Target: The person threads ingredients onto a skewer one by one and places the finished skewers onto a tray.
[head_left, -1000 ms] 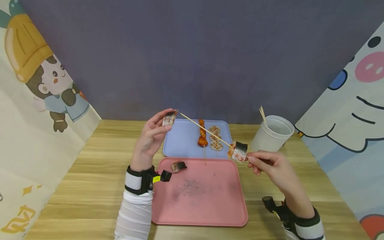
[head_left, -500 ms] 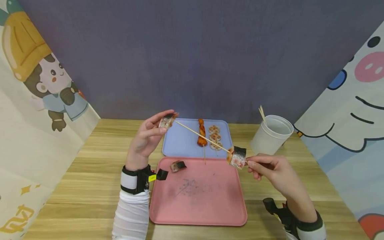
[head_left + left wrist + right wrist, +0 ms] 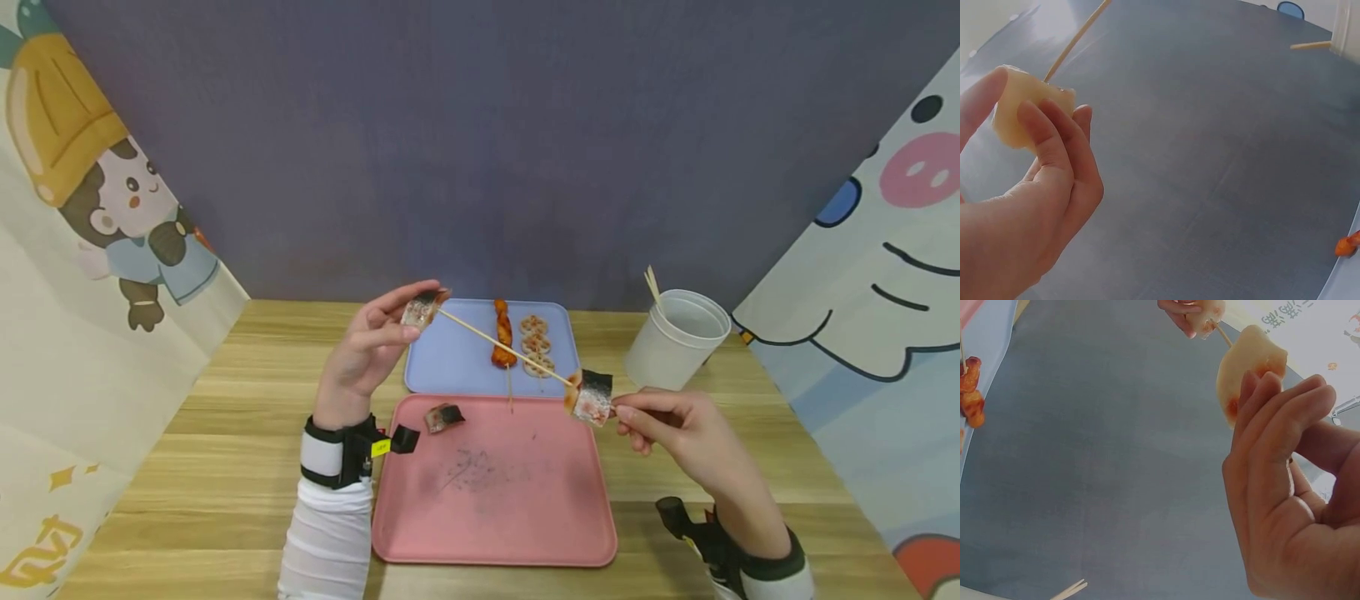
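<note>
My left hand (image 3: 367, 342) pinches a fish piece (image 3: 422, 309) with dark and silvery skin between thumb and fingers, above the blue tray. A thin wooden skewer (image 3: 498, 343) slants across between the hands, its tip at that piece's edge. In the left wrist view the skewer (image 3: 1079, 39) meets the piece's pale side (image 3: 1016, 112). My right hand (image 3: 675, 421) pinches the skewer's lower end. Just beyond those fingers, a second fish piece (image 3: 592, 398) is threaded on the skewer. A third fish piece (image 3: 444, 417) lies at the upper left of the pink tray (image 3: 525, 517).
The blue tray (image 3: 442, 367) at the back bears a skewer of browned meat (image 3: 503, 337) and a skewer of lotus root slices (image 3: 536, 343). A white bucket (image 3: 667, 354) with several sticks (image 3: 653, 285) stands at the back right, near the grey wall (image 3: 480, 150).
The gap between the left hand's fish piece and the skewer tip has closed. My left hand has tilted the piece and shifted slightly left; my right hand has come down a little with the skewer.
</note>
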Demonstrator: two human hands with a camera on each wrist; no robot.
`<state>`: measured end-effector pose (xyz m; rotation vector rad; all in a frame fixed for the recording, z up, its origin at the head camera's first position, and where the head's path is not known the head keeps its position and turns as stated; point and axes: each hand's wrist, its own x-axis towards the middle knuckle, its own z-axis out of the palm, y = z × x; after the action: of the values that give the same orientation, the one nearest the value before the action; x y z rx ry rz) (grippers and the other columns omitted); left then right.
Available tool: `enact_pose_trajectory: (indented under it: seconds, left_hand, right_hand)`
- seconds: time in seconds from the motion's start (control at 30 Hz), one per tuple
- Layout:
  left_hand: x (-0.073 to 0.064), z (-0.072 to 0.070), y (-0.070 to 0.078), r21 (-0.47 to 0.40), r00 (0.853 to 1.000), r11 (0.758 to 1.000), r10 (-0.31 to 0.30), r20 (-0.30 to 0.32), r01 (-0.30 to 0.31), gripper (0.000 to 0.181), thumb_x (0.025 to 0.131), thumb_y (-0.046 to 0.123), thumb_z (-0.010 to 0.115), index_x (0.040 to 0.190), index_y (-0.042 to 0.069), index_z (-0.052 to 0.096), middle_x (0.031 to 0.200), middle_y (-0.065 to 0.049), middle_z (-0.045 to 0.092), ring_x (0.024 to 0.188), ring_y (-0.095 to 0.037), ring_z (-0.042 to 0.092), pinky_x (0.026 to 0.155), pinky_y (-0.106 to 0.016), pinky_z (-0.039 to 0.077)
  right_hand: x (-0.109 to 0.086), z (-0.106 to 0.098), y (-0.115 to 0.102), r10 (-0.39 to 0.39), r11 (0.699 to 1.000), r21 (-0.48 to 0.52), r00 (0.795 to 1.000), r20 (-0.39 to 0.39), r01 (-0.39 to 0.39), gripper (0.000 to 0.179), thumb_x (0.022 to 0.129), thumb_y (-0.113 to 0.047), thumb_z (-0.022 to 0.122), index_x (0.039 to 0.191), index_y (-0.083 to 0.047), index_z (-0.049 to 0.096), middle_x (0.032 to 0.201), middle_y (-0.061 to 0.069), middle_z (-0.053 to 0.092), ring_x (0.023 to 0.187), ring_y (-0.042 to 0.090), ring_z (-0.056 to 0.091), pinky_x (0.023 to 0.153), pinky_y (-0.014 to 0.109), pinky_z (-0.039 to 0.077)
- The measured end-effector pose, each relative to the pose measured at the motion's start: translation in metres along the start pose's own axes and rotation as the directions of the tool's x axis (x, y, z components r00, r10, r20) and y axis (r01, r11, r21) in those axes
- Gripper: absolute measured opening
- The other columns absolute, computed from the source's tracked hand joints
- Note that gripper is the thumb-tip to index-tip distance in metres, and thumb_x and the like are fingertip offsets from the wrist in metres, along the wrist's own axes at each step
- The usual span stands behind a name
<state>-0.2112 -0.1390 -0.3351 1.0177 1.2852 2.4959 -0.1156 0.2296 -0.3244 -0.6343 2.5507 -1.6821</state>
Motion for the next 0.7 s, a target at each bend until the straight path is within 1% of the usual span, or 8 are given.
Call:
enact_pose_trajectory:
  seconds: [0.07, 0.17, 0.27, 0.33, 0.4, 0.53, 0.6, 0.7]
  left_hand:
    - [-0.001, 0.0, 0.0, 0.025, 1.0, 1.0, -0.001, 0.0, 0.001, 0.053, 0.084, -0.017, 0.044, 0.133, 0.0, 0.051, 0.134, -0.011, 0.053, 0.127, -0.023, 0.047, 0.107, -0.031, 0.035]
    - [-0.002, -0.001, 0.001, 0.075, 1.0, 0.997, -0.009, 0.001, 0.009, 0.053, 0.083, -0.017, 0.047, 0.133, -0.001, 0.051, 0.133, -0.01, 0.054, 0.121, -0.02, 0.05, 0.096, -0.026, 0.043]
    - [-0.004, -0.001, 0.004, 0.132, 0.999, 0.99, -0.04, -0.009, 0.041, 0.055, 0.081, -0.019, 0.052, 0.133, -0.002, 0.051, 0.132, -0.009, 0.054, 0.118, -0.018, 0.051, 0.087, -0.024, 0.047]
    - [-0.004, 0.0, 0.006, 0.177, 0.998, 0.982, -0.062, -0.012, 0.063, 0.055, 0.08, -0.019, 0.055, 0.133, -0.003, 0.051, 0.132, -0.009, 0.055, 0.119, -0.018, 0.051, 0.086, -0.023, 0.048]
    - [-0.005, 0.001, 0.008, 0.212, 0.997, 0.974, -0.081, -0.014, 0.083, 0.056, 0.079, -0.018, 0.058, 0.132, -0.003, 0.051, 0.132, -0.009, 0.055, 0.123, -0.019, 0.049, 0.086, -0.023, 0.048]
    - [-0.006, 0.002, 0.01, 0.262, 0.995, 0.96, -0.1, -0.003, 0.097, 0.056, 0.079, -0.015, 0.062, 0.133, -0.003, 0.05, 0.132, -0.007, 0.056, 0.127, -0.019, 0.046, 0.089, -0.023, 0.047]
    - [-0.006, 0.003, 0.01, 0.265, 0.995, 0.96, -0.098, 0.007, 0.093, 0.055, 0.08, -0.013, 0.063, 0.132, -0.003, 0.051, 0.131, -0.008, 0.056, 0.128, -0.02, 0.046, 0.092, -0.024, 0.046]
    - [-0.004, 0.003, 0.009, 0.268, 0.997, 0.962, -0.07, 0.036, 0.058, 0.051, 0.083, -0.011, 0.062, 0.133, -0.005, 0.049, 0.131, -0.012, 0.055, 0.129, -0.024, 0.044, 0.093, -0.025, 0.044]
  right_hand:
    - [0.0, 0.0, 0.0, 0.002, 1.0, 0.0, 1.0, 0.002, -0.002, 0.019, 0.093, 0.001, 0.055, 0.104, 0.013, 0.065, 0.08, -0.001, 0.066, 0.061, 0.011, 0.059, 0.053, 0.027, 0.052]
    - [0.0, -0.001, 0.0, 0.014, 1.0, -0.014, 1.0, 0.0, -0.014, 0.019, 0.093, 0.0, 0.055, 0.104, 0.012, 0.065, 0.079, -0.002, 0.066, 0.06, 0.011, 0.059, 0.052, 0.027, 0.052]
    - [0.0, -0.002, 0.001, 0.026, 0.999, -0.027, 1.0, 0.001, -0.026, 0.019, 0.093, 0.0, 0.056, 0.104, 0.011, 0.065, 0.078, -0.003, 0.065, 0.059, 0.011, 0.058, 0.051, 0.027, 0.051]
    - [0.0, -0.003, 0.001, 0.029, 0.999, -0.039, 1.0, 0.003, -0.029, 0.018, 0.093, -0.001, 0.056, 0.104, 0.01, 0.066, 0.077, -0.003, 0.064, 0.057, 0.011, 0.057, 0.05, 0.027, 0.05]
    - [0.0, -0.004, 0.001, 0.032, 0.998, -0.052, 0.999, 0.006, -0.032, 0.018, 0.093, -0.001, 0.056, 0.104, 0.009, 0.066, 0.077, -0.003, 0.063, 0.057, 0.011, 0.056, 0.049, 0.028, 0.05]
    - [0.0, -0.005, 0.0, 0.05, 0.996, -0.079, 0.999, 0.009, -0.05, 0.019, 0.093, -0.004, 0.057, 0.104, 0.007, 0.067, 0.075, -0.002, 0.063, 0.056, 0.012, 0.056, 0.048, 0.027, 0.049]
    - [0.0, -0.005, 0.0, 0.066, 0.994, -0.086, 0.998, 0.011, -0.065, 0.02, 0.094, -0.006, 0.057, 0.104, 0.007, 0.067, 0.075, -0.001, 0.064, 0.056, 0.011, 0.056, 0.048, 0.027, 0.048]
    - [0.0, -0.006, 0.0, 0.086, 0.992, -0.09, 0.996, 0.011, -0.085, 0.021, 0.094, -0.007, 0.056, 0.105, 0.008, 0.066, 0.074, -0.003, 0.065, 0.056, 0.01, 0.056, 0.047, 0.027, 0.048]
